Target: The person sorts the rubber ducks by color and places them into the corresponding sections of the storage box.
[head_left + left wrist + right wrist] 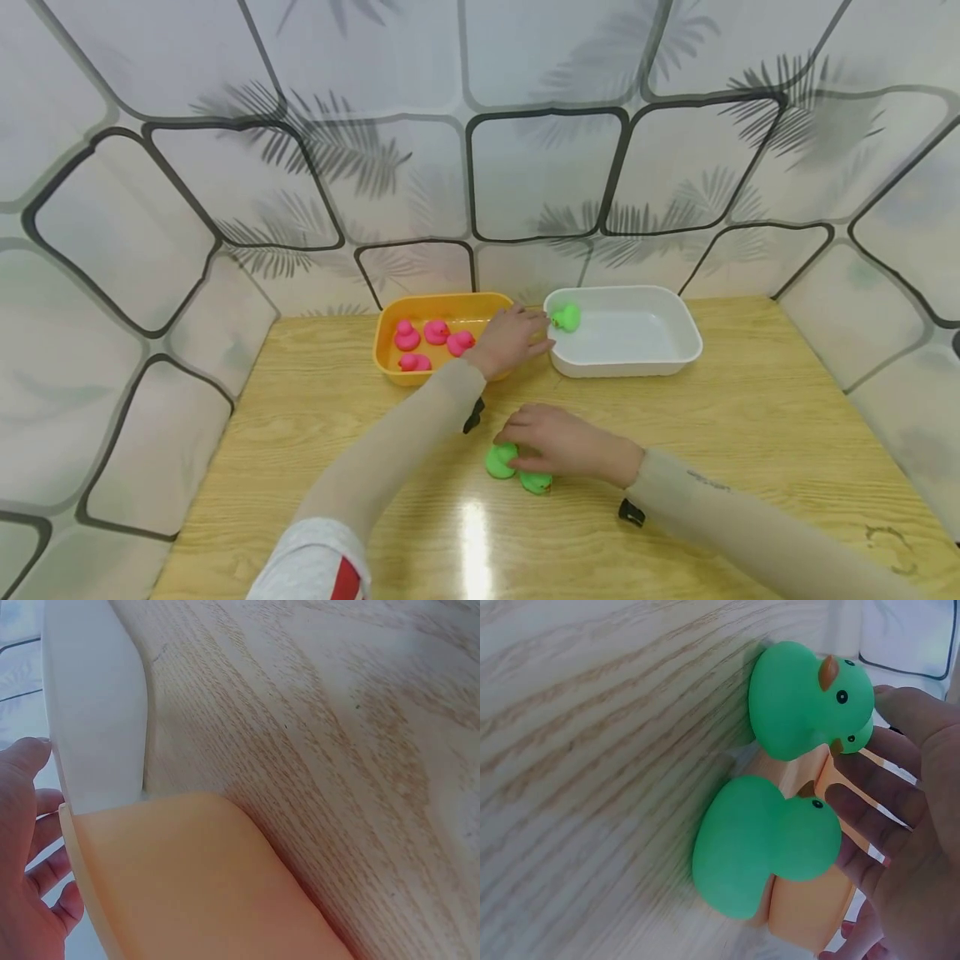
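under the right hand (562, 442), on the wooden table (750, 417), two green ducks showed from the head: a left duck (501, 460) by the fingertips and a right duck (536, 482) below the thumb. the right wrist view caught a third duck (864, 741) behind them. this hand's fingers were spread and slightly bent about the ducks' heads; whether they pressed on any, i could not tell.

ahead and to the left, the left hand (512, 337) reached over the gap between the trays, its fingers loose and apart, their tips at the white tray's near-left edge. whether they touched it was unclear. just beyond those tips, a green duck (567, 317) sat inside the white tray (630, 329).

left of that hand stood the orange tray (405, 379), with pink ducks (407, 336) in it; the hand and wrist blocked its right end from the head view. a black clip (473, 414) hung beneath the left wrist.
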### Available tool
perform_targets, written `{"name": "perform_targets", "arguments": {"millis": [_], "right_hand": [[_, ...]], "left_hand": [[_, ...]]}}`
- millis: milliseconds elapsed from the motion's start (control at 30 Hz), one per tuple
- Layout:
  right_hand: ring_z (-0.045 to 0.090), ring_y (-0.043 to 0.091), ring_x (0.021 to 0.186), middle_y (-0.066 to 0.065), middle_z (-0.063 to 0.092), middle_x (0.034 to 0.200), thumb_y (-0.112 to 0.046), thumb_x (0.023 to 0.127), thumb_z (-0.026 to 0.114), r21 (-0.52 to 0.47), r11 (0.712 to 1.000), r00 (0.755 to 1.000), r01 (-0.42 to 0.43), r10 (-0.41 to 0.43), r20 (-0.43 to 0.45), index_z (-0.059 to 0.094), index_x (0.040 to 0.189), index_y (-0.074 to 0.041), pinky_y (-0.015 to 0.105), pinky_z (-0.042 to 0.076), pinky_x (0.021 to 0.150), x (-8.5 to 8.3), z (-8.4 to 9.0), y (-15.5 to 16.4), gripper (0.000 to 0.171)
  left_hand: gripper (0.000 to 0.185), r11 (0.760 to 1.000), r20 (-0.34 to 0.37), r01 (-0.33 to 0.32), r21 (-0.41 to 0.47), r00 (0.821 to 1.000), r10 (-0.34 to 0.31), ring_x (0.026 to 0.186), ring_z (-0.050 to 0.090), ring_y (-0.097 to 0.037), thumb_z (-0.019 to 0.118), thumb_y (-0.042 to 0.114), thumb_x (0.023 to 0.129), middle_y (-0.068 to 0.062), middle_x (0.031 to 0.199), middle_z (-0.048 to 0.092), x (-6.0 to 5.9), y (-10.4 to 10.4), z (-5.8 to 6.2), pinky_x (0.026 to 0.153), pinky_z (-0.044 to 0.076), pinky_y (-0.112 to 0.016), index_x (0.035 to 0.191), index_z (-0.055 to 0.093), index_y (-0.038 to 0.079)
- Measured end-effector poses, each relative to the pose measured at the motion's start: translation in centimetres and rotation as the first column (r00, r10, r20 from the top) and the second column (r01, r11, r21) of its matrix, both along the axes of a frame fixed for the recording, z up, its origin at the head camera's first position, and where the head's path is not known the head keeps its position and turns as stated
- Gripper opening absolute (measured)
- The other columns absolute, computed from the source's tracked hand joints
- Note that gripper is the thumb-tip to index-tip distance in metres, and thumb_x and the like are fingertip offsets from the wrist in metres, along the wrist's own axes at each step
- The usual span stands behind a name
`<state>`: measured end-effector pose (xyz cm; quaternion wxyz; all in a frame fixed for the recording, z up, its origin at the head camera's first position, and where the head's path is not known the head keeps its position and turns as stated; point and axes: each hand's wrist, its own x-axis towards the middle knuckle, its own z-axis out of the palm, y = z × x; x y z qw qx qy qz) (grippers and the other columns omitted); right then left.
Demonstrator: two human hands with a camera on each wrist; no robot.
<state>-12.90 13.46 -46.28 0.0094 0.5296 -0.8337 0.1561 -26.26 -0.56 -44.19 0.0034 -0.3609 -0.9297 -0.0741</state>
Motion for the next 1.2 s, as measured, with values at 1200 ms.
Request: {"name": "perform_targets", "arguments": {"millis": [1200], "right_hand": [[0.067,0.02,0.103,-0.001,0.073,0.11,-0.014,0.094,0.078,-0.105,0.979,0.977,0.177,-0.161,0.143,0.074,0.116,-0.009,0.039,0.056,0.091,-1.5,3.1,6.1,0.023]], "left_hand": [[0.048,1.0,-0.018,0.008,-0.009,1.0,-0.008,0.124,0.053,-0.025,0.056,0.045,0.107,-0.002,0.146,0.062,0.4,0.0,0.5,0.105,0.049,-0.038,0.142,0.064,0.014]]}}
